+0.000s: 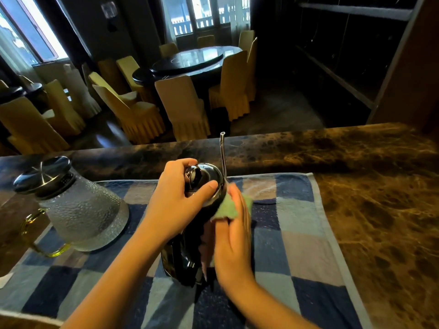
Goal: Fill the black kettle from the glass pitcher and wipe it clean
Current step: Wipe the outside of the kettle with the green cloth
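Kettle: the black kettle (pixel 190 252) stands upright on the checked towel (pixel 297 233), near the middle of the counter (pixel 380 186), with its thin spout (pixel 222 153) rising on the far side.
Lid: the shiny lid (pixel 209 173) is seated on top — the kettle is closed.
Left hand: the left hand (pixel 175 203) grips the top of the kettle, fingers curled over the far edge of the lid and thumb pressed on its near rim, steadying it.
Right hand: the right hand (pixel 234 236) lies flat against the kettle's right side, fingers together, pressing a green cloth (pixel 229 207) to the wall just below the lid.
Pitcher: the glass pitcher (pixel 80 210) sits to the left, well apart from the kettle, half on the towel, capped by its own metal lid (pixel 42 173); neither hand touches it.
Filling: judged done — the pitcher is set aside and both vessels are closed; the kettle's water level cannot be seen.
Wiping: in hand, cloth high on the right flank.
Left to do: probably the lower body, the handle side and the far side; whether any drops remain cannot be told.
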Demonstrator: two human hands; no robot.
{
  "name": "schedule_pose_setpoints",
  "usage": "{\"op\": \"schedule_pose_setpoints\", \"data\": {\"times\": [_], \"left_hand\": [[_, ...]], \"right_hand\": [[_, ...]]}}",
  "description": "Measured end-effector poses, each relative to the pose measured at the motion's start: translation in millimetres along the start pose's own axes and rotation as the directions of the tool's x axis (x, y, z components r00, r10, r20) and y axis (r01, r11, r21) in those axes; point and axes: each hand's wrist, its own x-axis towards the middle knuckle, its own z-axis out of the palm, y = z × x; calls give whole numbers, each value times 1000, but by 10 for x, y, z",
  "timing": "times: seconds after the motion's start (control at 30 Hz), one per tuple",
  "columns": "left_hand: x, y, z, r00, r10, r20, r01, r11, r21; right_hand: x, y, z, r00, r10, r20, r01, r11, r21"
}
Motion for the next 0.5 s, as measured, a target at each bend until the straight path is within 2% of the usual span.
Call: {"op": "schedule_pose_setpoints", "data": {"times": [0.07, 0.2, 0.3, 0.33, 0.37, 0.4, 0.43, 0.5], "left_hand": [[-6, 7, -6, 1000, -14, -2, 13, 998, -58], [7, 12, -22, 999, -37, 17, 38, 995, -88], [7, 3, -8, 1000, -19, 14, 20, 999, -40], [7, -7, -3, 1000, -16, 14, 16, 1000, -24], [10, -8, 0, 1000, -17, 15, 17, 1000, -18], [13, -7, 0, 1000, -22, 13, 23, 999, -23], [12, -4, 1, 1000, -29, 12, 29, 999, -37], [12, 6, -3, 999, -41, 8, 41, 997, -62]], "right_hand": [[299, -116, -17, 999, -1, 43, -2, 998, 58], [822, 20, -159, 982, 151, 110, -146, 988, -46], [603, 124, -240, 925, 373, 80, -381, 914, 141], [443, 167, -233, 916, 400, 37, -400, 900, 174], [269, 215, -199, 919, 394, -7, -385, 903, 189], [115, 227, -149, 945, 323, -53, -310, 935, 169], [-5, 197, -96, 977, 198, -78, -190, 977, 98], [4, 90, -6, 1000, -15, -26, 13, 999, -53]]}}
